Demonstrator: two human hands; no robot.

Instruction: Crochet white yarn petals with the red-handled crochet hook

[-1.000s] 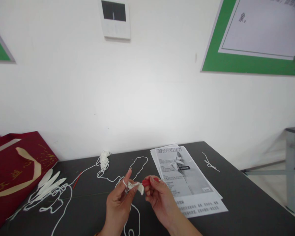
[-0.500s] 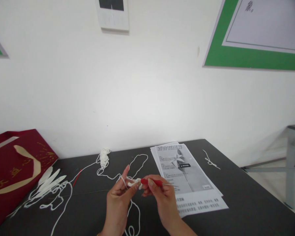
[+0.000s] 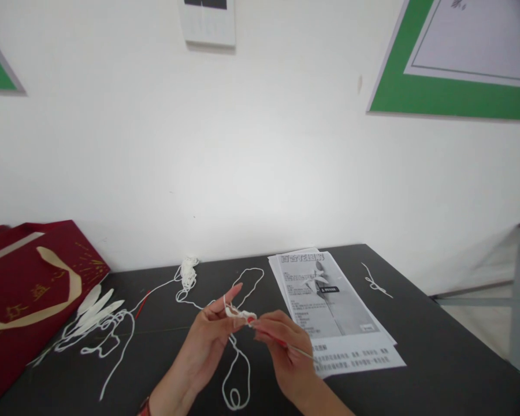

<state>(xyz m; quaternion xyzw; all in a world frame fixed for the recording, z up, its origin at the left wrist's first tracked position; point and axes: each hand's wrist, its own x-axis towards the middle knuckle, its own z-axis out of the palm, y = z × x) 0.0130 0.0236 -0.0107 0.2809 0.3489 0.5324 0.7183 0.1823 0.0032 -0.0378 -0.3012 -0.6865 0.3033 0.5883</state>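
My left hand (image 3: 212, 332) pinches a small piece of white crochet work (image 3: 241, 314) between thumb and fingers, its index finger raised with white yarn over it. In my right hand (image 3: 288, 346) is a crochet hook (image 3: 272, 335) with a red handle, its thin metal end pointing down to the right. The two hands nearly meet at the crochet work, and the fingers hide part of it. A loop of loose yarn (image 3: 248, 370) hangs below onto the black table (image 3: 164, 364). A heap of white yarn (image 3: 188, 274) lies farther back by the wall.
Printed sheets (image 3: 346, 323) with a flower picture lie right of my hands. A knotted bit of yarn (image 3: 376, 285) is beyond them. At left are white leaf-shaped pieces (image 3: 96, 309), a thin red stick (image 3: 143, 305) and a dark red gift bag (image 3: 34, 289).
My right hand has turned, so the hook now slants down to the right instead of lying nearly level. My left index finger leans further right. The whole view has shifted slightly.
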